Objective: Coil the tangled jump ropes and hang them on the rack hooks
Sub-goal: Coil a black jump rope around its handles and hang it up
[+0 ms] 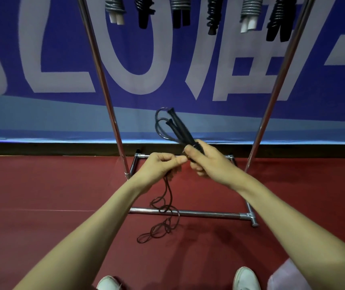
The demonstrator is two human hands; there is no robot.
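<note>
Nearest the camera, two white shoes (pixel 246 278) stood on the dark red floor (pixel 42 206), with a pale pink patch of something unclear beside the right one. Both bare forearms reached forward from the lower corners.

Between them, the slack of a dark jump rope (pixel 161 225) lay on the floor in loose, overlapping loops. It crossed the front base bar (pixel 209 214) of a chromed rack (pixel 102 80) and rose as a doubled strand to the left hand (pixel 161 166). That hand's fingers (pixel 163 159) were curled, and its thumb and forefinger were pressed together, pinching the cord just beside the right hand.

The right hand (pixel 207 162) was clamped round the lower ends of the rope's two black handles (pixel 180 128), its fingers wrapped tight and its thumb lying across them. The handles lay side by side and pointed up and away to the left. From their far tips the cord curved out in two short loops and ran back toward the hands.

Beyond, the rack's two uprights leaned outward toward the top, set before a blue banner (pixel 42 59) with large pale letters. At the top edge, six coiled ropes (pixel 115 9) hung in a row between the uprights, grey and black by turns, their handles pointing down. The hooks were out of view.
</note>
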